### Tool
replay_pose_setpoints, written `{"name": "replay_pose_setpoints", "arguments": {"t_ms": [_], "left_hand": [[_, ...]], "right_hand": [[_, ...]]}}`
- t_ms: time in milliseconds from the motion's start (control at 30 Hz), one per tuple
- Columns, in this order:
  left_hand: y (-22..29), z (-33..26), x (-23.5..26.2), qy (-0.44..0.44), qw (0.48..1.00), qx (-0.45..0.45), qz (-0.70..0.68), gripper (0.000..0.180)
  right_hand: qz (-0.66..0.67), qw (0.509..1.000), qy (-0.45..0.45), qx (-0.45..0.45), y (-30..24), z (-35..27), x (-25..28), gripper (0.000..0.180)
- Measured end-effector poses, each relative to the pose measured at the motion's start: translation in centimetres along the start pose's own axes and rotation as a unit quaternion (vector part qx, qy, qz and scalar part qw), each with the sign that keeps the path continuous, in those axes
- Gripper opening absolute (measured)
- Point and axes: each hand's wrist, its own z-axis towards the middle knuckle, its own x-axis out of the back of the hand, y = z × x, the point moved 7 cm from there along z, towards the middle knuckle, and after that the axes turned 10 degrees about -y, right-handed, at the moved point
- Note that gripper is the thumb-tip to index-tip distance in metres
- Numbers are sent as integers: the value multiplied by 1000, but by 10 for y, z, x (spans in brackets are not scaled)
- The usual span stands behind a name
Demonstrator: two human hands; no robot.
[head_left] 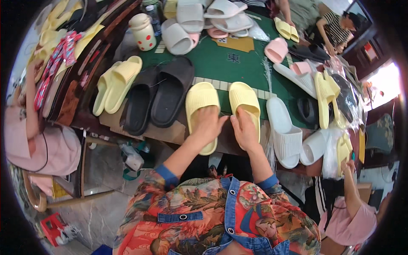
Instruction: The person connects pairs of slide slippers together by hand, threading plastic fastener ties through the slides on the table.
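Observation:
Two pale yellow slide sandals lie side by side at the near edge of the green table point(221, 63). My left hand point(208, 123) rests on the heel of the left yellow slide point(200, 98), fingers closed over it. My right hand point(245, 129) grips the heel of the right yellow slide point(243, 97). Both slides point away from me, toes up the table.
A black pair point(158, 97) and another yellow pair point(115, 83) lie to the left. White slides point(284, 131) sit to the right, with pink, white and yellow slides and plastic bags beyond. A spotted cup point(143, 32) stands far left. Other people sit around the table.

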Motion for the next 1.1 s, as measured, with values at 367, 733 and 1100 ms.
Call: {"name": "replay_pose_setpoints", "arguments": {"t_ms": [367,733,1100], "left_hand": [[7,17,-6,4,999,28,31,55],[6,11,21,75,997,-16,-11,25],[-161,-31,253,329,934,74,117,26]], "right_hand": [[300,952,-44,-30,11,-18,-10,36],[181,981,56,40,-23,-47,46,14],[157,985,73,24,-14,-63,56,14]]}}
